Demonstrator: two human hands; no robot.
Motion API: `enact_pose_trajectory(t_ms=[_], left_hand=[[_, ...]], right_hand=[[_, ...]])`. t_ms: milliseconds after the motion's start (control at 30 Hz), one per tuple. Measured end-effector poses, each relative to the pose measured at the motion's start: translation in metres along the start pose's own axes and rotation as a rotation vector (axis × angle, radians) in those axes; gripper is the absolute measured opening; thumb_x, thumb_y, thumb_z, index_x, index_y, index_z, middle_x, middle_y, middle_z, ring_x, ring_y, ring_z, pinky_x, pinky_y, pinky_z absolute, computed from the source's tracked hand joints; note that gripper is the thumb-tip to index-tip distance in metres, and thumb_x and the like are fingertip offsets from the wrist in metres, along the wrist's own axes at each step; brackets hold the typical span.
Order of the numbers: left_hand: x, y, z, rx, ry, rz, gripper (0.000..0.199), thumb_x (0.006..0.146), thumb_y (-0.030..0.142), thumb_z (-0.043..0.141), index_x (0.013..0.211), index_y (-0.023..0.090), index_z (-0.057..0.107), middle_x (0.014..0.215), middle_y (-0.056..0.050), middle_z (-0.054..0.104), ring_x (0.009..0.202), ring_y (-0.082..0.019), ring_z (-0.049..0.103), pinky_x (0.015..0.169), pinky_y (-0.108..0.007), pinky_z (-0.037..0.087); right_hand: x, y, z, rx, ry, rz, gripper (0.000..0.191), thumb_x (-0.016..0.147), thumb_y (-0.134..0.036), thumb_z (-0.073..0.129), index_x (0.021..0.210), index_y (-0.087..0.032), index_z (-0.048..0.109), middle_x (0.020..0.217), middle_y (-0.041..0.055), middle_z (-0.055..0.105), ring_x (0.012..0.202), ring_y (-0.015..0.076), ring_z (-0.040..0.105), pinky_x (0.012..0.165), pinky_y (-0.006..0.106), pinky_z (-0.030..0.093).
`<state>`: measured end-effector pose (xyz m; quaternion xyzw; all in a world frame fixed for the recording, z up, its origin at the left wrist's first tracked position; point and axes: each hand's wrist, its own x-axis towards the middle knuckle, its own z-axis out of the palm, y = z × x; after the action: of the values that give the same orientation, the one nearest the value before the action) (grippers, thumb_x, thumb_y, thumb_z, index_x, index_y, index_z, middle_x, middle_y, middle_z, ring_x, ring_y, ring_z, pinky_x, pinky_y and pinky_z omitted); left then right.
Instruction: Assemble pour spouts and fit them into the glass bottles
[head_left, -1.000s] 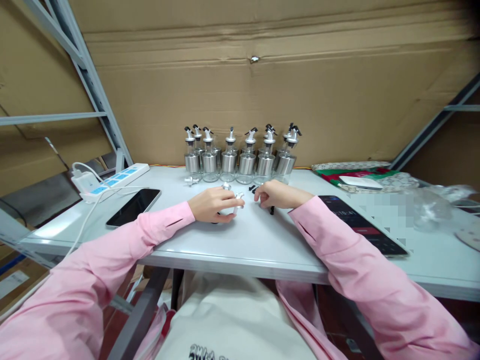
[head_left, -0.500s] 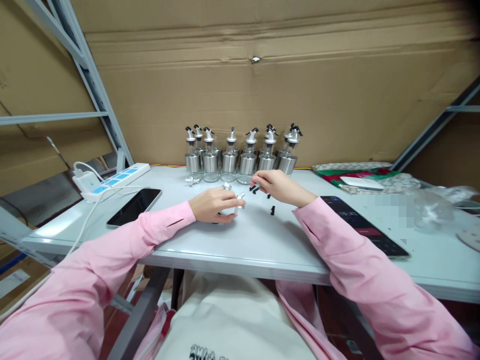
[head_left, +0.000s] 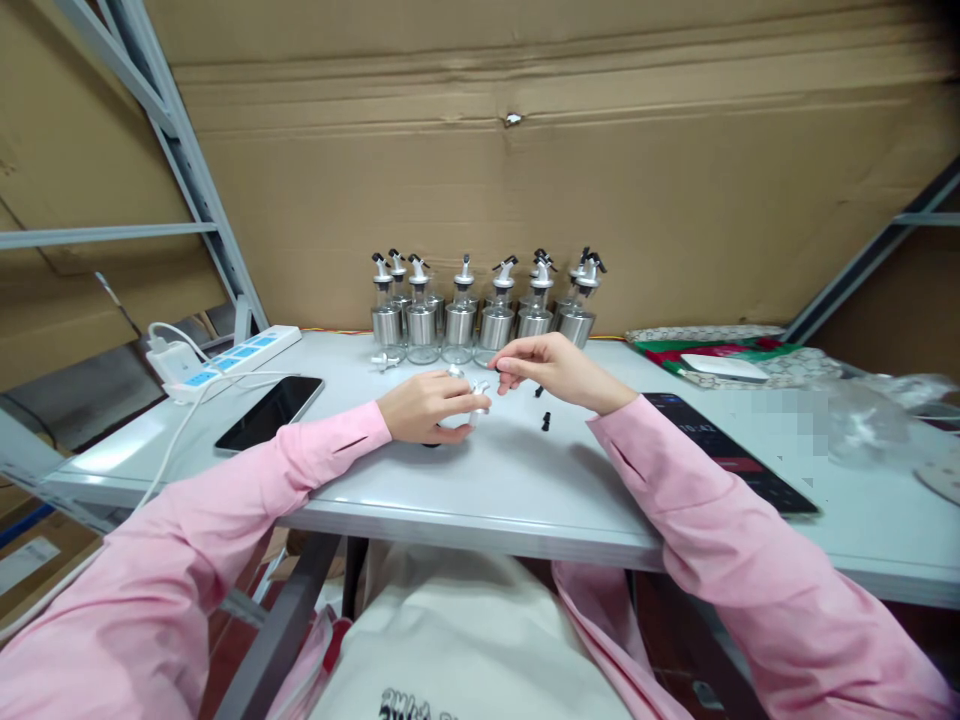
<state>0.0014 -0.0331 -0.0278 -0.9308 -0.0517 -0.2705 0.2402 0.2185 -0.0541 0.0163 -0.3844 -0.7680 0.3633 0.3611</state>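
Note:
My left hand is closed around a silver-white pourer top, held just above the table near the middle. Beside its fingers lies another pourer top, partly hidden. To the right, my right hand has its thumb and fingertips pinched together on a small dark piece, mostly covered by the fingers. Small black stoppers lie below and beside my right hand. One more pourer top rests on its side in front of the bottles.
Several steel-and-glass bottles with pourers stand along the cardboard wall. On the left are a phone and a power strip. A tablet and plastic bags lie on the right of the table.
My right hand has shifted slightly left toward my left hand, lifting a small black piece off the table. My left hand has hardly moved.

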Motion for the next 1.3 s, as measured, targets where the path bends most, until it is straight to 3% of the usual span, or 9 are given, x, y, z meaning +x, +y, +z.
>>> enact_pose_trajectory(t_ms=[367,567,767,1100,1300], left_hand=[[-0.001,-0.001,0.001,-0.002,0.017,-0.005,0.023,0.084,0.026,0.046,0.104,0.018,0.054,0.078,-0.002,0.063,0.066,-0.012,0.057,0.067,-0.024,0.04],[-0.001,-0.002,0.002,0.006,0.019,-0.009,0.022,0.084,0.026,0.046,0.103,0.018,0.054,0.078,-0.002,0.063,0.066,-0.012,0.058,0.067,-0.025,0.04],[0.0,-0.001,0.001,0.007,0.021,-0.007,0.023,0.084,0.027,0.047,0.103,0.018,0.054,0.077,-0.002,0.063,0.066,-0.012,0.057,0.067,-0.025,0.041],[0.001,0.0,-0.001,0.031,0.072,0.001,0.02,0.084,0.027,0.046,0.1,0.018,0.054,0.076,-0.001,0.064,0.065,-0.011,0.058,0.066,-0.024,0.041],[0.0,-0.002,0.0,0.084,0.101,-0.08,0.02,0.084,0.028,0.047,0.101,0.018,0.054,0.079,-0.002,0.065,0.072,-0.012,0.06,0.067,-0.025,0.04]], right_hand=[[-0.003,-0.005,0.002,0.077,-0.002,0.022,0.032,0.059,-0.039,0.075,0.068,-0.015,0.056,0.068,0.002,0.067,0.066,0.013,0.063,0.066,0.029,0.049],[-0.003,-0.005,0.001,-0.003,-0.045,-0.001,0.026,0.069,-0.037,0.066,0.082,-0.015,0.064,0.07,0.0021,0.068,0.069,0.0135,0.063,0.069,0.03,0.048],[-0.003,-0.007,0.003,0.061,-0.061,0.042,0.031,0.065,-0.042,0.07,0.075,-0.015,0.058,0.068,0.0025,0.069,0.066,0.0136,0.064,0.067,0.03,0.049],[0.0,0.003,0.009,0.166,0.028,0.034,0.036,0.054,-0.04,0.078,0.062,-0.016,0.052,0.072,0.0035,0.07,0.07,0.0157,0.066,0.07,0.031,0.05],[0.003,0.008,0.023,0.38,0.156,0.023,0.036,0.057,-0.038,0.077,0.065,-0.017,0.05,0.075,0.0038,0.071,0.073,0.0151,0.066,0.075,0.033,0.049]])
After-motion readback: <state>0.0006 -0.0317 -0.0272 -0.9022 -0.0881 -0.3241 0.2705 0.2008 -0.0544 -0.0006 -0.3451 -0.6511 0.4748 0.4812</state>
